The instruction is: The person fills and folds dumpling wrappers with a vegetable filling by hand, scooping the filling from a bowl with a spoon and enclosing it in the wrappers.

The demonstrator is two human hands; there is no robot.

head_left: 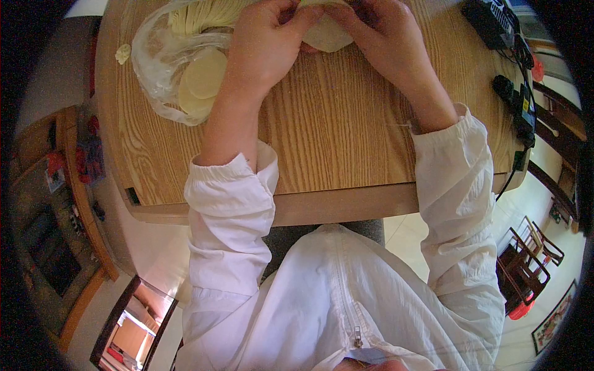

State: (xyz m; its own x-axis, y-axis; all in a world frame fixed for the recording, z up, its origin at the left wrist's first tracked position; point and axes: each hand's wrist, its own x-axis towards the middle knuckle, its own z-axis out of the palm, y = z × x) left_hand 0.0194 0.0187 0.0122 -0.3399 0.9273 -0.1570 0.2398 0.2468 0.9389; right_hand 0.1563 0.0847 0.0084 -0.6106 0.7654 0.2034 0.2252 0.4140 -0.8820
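Observation:
At the top edge of the view, a thin, pale round wrapper (327, 36) hangs between my two hands over the wooden table. My left hand (269, 43) pinches its left side, fingers closed. My right hand (385, 31) pinches the right side, fingers also closed. Both hands are partly cut off by the top of the view. Left of my left wrist lies a clear plastic bag (151, 59) with round, pale wrappers (206, 74) on it and a fanned stack of wrappers (201, 18) above them.
A small crumpled pale piece (123, 54) lies near the left edge of the wooden table (334, 136). Black adapters (492, 25) and a power strip (526, 111) with cables line the right edge. Chairs (523, 266) stand beyond, at the lower right.

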